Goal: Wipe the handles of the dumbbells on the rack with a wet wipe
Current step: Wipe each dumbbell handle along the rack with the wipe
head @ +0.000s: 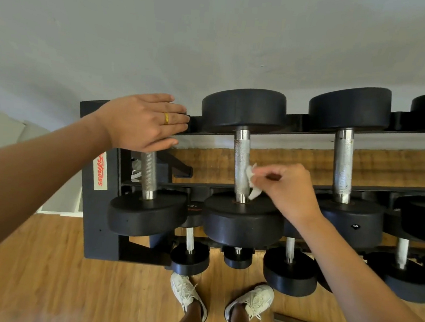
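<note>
Wipe point(251, 181), bunched into a small white wad, sat pinched between the thumb and curled fingers of the right hand point(288, 189), pressed to the right side of the knurled handle point(241, 158) of the second dumbbell point(239, 221) from the left on the top row of the rack point(99, 223), close to its near head. The left hand point(143, 121) lay flat with straight fingers over the far end of the left dumbbell point(146, 214), gripping nothing, seemingly as a brace. To do the step well, the wad probably needed opening out and wrapping round the bar, then drawing toward the far head with a twist, so the left and under sides were covered too. A wad pressed on one side would likely skip the knurling's grooves. Firm pressure looked safe, since the heavy heads sat cradled in the rack. The next handle point(342, 166) to the right and the lower row point(289, 271) would come after, by this judgement.
</note>
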